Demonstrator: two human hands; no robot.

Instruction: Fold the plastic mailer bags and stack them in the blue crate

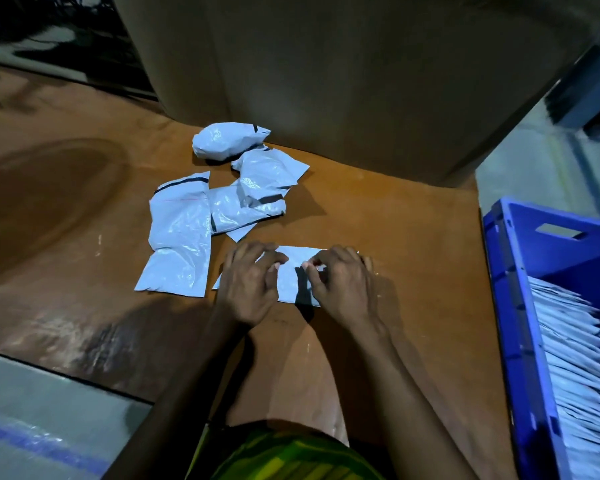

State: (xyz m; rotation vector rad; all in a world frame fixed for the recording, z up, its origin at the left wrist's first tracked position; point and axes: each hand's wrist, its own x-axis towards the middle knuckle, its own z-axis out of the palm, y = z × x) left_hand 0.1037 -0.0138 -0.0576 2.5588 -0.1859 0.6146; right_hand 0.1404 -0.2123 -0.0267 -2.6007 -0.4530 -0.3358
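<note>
While both hands work at it, the mailer bag [293,271] lies flat on the brown counter [395,237] just below the middle of the view, already narrowed to a small rectangle. The left hand [248,285] sits on its 9 o'clock end with fingers bent and tips bearing down on the film; whether it also nips an edge I cannot tell. The right hand [340,285] covers the 3 o'clock end, thumb and fingertips pinching a raised edge near the bag's middle.

At 11 to 12 o'clock from the hands lie the loose bags [246,199], crumpled and overlapping, with one puffed up nearest the big cardboard box [326,64]. At 3 to 4 o'clock stands the blue crate [510,306], touching or just beside the counter edge, with folded bags [575,358] packed in a leaning row.

My judgement is that the bag is very light, limp and slick, and that the film springs back, so a crease will likely open unless it is pressed flat. It looks best taken by the folded edge or a corner, thumb above and fingers beneath, with the layers pinched together so they do not slide apart on the way to the crate. It is not fragile, though trapped air may puff it.
</note>
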